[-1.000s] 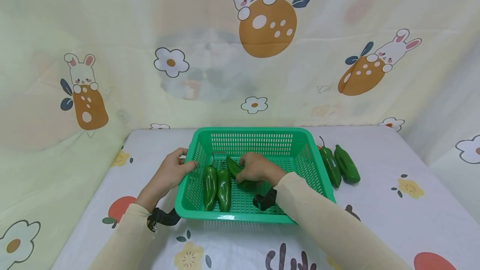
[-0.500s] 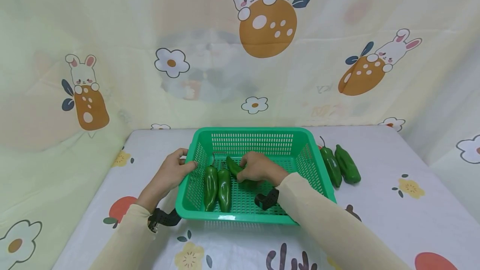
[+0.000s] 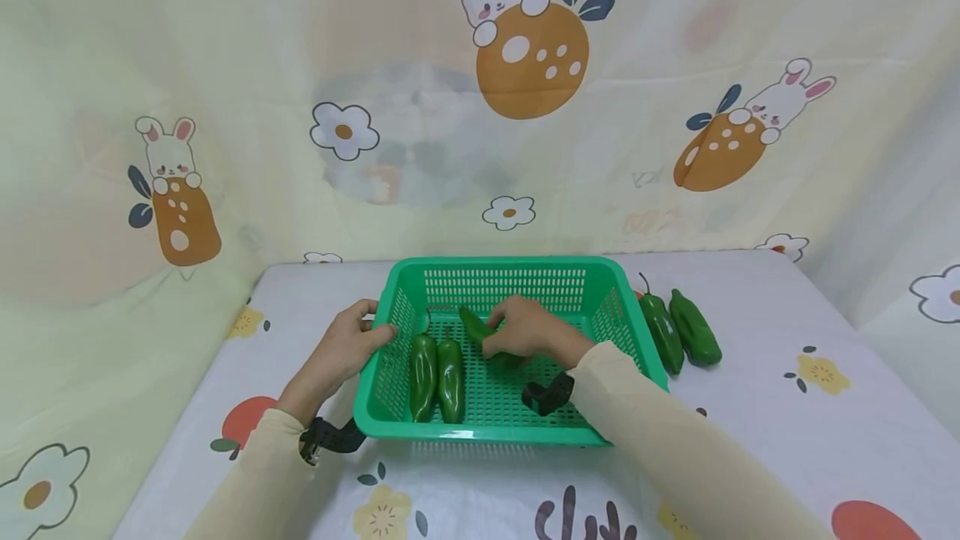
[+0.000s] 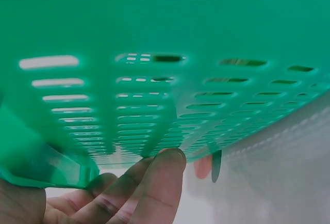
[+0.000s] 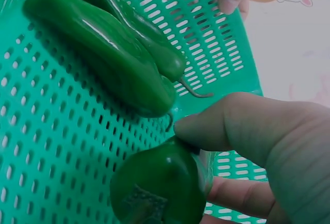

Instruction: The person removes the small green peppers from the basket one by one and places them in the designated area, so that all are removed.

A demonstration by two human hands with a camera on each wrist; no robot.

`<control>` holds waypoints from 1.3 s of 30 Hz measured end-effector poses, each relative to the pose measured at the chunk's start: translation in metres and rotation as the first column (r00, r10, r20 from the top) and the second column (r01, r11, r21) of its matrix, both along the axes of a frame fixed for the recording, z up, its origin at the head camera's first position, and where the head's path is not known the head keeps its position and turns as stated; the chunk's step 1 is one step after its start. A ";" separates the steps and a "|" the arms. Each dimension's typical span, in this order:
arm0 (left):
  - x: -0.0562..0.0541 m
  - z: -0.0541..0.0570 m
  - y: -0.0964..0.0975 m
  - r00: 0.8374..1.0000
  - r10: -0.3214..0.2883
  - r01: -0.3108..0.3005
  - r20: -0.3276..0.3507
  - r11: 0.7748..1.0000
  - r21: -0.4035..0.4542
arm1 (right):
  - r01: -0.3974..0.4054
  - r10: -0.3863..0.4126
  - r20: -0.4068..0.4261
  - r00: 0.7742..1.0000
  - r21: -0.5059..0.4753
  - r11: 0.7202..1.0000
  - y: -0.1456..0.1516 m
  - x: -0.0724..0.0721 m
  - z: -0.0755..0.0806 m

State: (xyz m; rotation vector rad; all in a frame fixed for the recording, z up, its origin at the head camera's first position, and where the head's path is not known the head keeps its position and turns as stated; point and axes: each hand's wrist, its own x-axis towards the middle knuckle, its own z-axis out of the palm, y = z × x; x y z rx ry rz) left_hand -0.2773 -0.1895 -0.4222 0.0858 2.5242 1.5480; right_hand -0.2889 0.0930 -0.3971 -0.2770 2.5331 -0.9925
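Observation:
A green plastic basket [image 3: 495, 433] with slotted walls stands on the table. My left hand [image 3: 341, 352] grips its left rim; in the left wrist view the fingers [image 4: 162, 188] lie against the outside of the slotted wall. Inside the basket my right hand [image 3: 528, 327] pinches a green pepper [image 3: 476, 327], thumb on one side and fingers on the other. The right wrist view shows the stem end of that held pepper [image 5: 160, 182] close up. Two more green peppers [image 3: 423, 377] lie side by side at the basket's left, one with a long thin stem.
Outside the basket on the right, two green peppers [image 3: 696, 328] lie together on the patterned tablecloth [image 3: 795, 432]. A printed cloth backdrop [image 3: 420, 215] rises behind the table and along both sides.
My right hand has shifted slightly right and up within the basket, with the held pepper moving along. The left hand keeps its grip on the rim. The head view has tilted slightly.

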 end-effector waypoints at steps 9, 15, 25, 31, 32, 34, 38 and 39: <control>0.001 -0.001 -0.001 1.000 0.004 -0.004 -0.004 1.000 0.001 | 0.043 -0.043 0.001 0.999 -0.043 0.998 0.014 0.004 0.011; 0.002 0.000 -0.003 1.000 0.009 -0.009 -0.006 1.000 0.003 | 0.051 -0.050 0.011 0.999 -0.069 0.996 0.022 0.005 0.015; 0.002 0.001 0.000 1.000 0.008 -0.008 -0.013 1.000 -0.010 | 0.043 -0.043 -0.005 0.999 -0.054 0.998 0.033 0.005 0.024; 0.002 0.002 0.001 1.000 0.006 -0.006 -0.012 1.000 -0.007 | 0.062 -0.062 0.005 0.998 -0.059 0.996 0.039 0.007 0.030; 0.002 0.002 0.001 1.000 0.005 -0.005 -0.012 1.000 -0.007 | 0.065 -0.065 0.006 0.998 -0.060 0.996 0.040 0.007 0.031; 0.002 0.001 0.002 1.000 0.004 -0.004 -0.014 1.000 -0.007 | 0.077 -0.077 0.006 0.997 -0.058 0.995 0.042 0.006 0.033; 0.002 0.001 0.002 1.000 0.005 -0.005 -0.015 1.000 -0.009 | 0.100 -0.100 0.013 0.995 -0.071 0.992 0.046 0.007 0.036; 0.002 0.001 0.002 1.000 0.005 -0.005 -0.015 1.000 -0.010 | 0.104 -0.103 0.015 0.995 -0.073 0.992 0.048 0.007 0.036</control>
